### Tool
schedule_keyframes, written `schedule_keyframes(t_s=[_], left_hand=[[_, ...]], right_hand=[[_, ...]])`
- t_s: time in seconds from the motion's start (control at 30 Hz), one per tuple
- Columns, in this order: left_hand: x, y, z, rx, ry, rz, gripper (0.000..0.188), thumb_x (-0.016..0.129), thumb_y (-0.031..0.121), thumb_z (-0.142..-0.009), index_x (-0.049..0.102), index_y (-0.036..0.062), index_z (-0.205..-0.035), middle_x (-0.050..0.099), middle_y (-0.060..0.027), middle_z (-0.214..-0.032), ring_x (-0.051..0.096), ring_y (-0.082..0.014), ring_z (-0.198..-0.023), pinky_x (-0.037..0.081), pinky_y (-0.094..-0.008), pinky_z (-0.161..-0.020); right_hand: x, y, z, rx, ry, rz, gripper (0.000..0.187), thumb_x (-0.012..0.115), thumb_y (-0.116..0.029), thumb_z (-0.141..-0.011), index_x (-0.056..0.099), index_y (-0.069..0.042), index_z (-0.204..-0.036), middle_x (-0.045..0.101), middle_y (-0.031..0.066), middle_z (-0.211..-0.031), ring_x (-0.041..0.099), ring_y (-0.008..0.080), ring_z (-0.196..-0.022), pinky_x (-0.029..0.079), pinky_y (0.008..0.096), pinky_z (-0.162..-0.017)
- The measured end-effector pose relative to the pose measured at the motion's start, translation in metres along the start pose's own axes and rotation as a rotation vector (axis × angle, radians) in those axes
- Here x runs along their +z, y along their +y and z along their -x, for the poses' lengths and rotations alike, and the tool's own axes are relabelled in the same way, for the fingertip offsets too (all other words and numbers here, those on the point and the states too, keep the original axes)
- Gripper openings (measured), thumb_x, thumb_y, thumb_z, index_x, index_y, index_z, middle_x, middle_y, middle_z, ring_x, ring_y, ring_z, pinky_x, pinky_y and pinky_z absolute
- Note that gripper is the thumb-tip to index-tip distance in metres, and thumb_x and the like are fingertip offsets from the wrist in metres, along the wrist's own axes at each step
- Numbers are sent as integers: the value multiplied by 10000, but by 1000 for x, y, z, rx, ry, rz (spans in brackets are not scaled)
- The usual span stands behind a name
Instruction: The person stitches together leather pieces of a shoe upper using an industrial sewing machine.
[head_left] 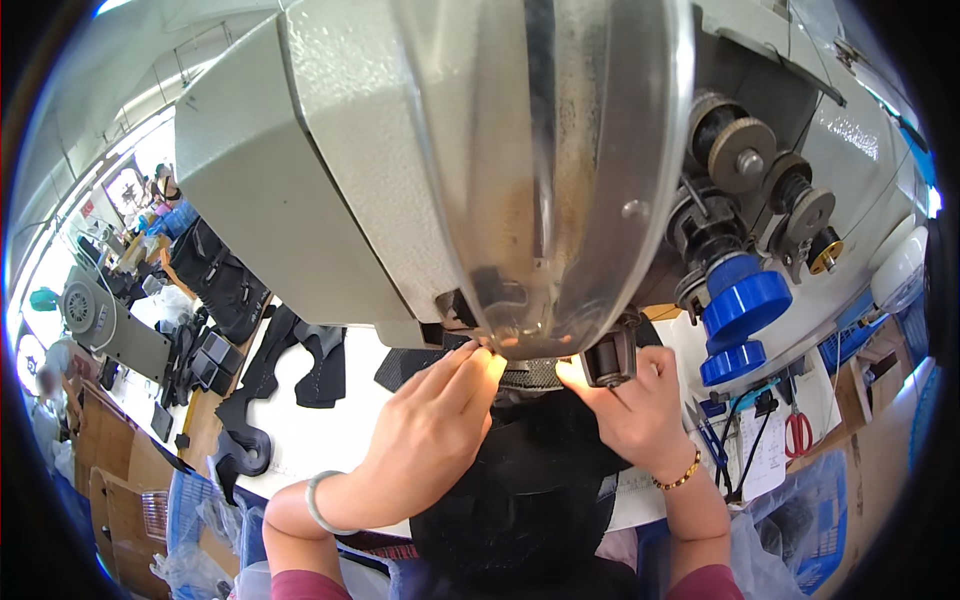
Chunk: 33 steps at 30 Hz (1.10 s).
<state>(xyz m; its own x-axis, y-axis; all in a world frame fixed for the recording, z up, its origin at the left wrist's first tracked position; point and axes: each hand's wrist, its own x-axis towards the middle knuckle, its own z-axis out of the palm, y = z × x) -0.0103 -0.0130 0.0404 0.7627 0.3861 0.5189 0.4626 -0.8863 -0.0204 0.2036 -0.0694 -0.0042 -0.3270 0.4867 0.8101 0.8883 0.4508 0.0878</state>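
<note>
A large pale sewing machine head with a clear plastic shield fills the upper middle. Under it lies a black textured fabric piece, lit by a warm lamp. My left hand presses its closed fingers onto the piece from the left, their tips right beside the stitching area. On the right, my right hand is curled, its thumb on the same piece next to a metal roller part. The shield and machine head hide the needle. Black material also hangs down between my forearms.
Cut black pieces lie on the white table at left. Blue knobs jut from the machine's right side. Red-handled scissors and pens lie at right. Blue crates flank the table. A person is far left.
</note>
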Motion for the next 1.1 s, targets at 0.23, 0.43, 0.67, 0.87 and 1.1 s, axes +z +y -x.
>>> schedule_keyframes(t_s=[0.23, 0.43, 0.67, 0.87, 1.1], left_hand=[[44, -14, 7, 26, 336, -24, 380, 644, -13, -657, 583, -76, -1026, 592, -189, -1026, 604, -318, -995, 490, -373, -864], [59, -28, 0, -6, 469, 86, 226, 637, -9, -692, 616, -41, -915, 631, -152, -885, 597, -254, -700, 476, -325, -651], [60, -36, 1, 18, 489, 151, 232, 637, -10, -699, 621, -41, -928, 632, -119, -850, 600, -249, -743, 482, -324, -668], [56, -35, 0, 18, 459, 165, 240, 634, -25, -696, 611, -55, -933, 623, -145, -883, 603, -270, -771, 493, -339, -701], [57, -35, 0, 68, 487, 182, 230, 637, -30, -690, 601, -56, -916, 614, -162, -873, 593, -273, -730, 496, -340, -680]], right_hand=[[5, -18, 8, 30, 12, 30, 305, 646, -29, -705, 668, -66, -1007, 575, 5, -880, 530, 159, -756, 374, 328, -689], [15, -23, 10, 28, 51, 7, 278, 685, -24, -708, 665, -53, -984, 582, 24, -891, 542, 174, -724, 417, 331, -660], [21, -22, 6, 14, 118, 25, 232, 669, -8, -695, 647, -19, -925, 561, 58, -832, 560, 191, -722, 450, 295, -629], [19, -24, 4, 99, 113, -43, 246, 729, -20, -699, 672, -45, -937, 617, 32, -878, 557, 190, -744, 427, 313, -695], [15, -24, 5, 50, 127, -25, 284, 739, -21, -670, 671, -46, -944, 608, 21, -883, 541, 189, -747, 403, 321, -657]])
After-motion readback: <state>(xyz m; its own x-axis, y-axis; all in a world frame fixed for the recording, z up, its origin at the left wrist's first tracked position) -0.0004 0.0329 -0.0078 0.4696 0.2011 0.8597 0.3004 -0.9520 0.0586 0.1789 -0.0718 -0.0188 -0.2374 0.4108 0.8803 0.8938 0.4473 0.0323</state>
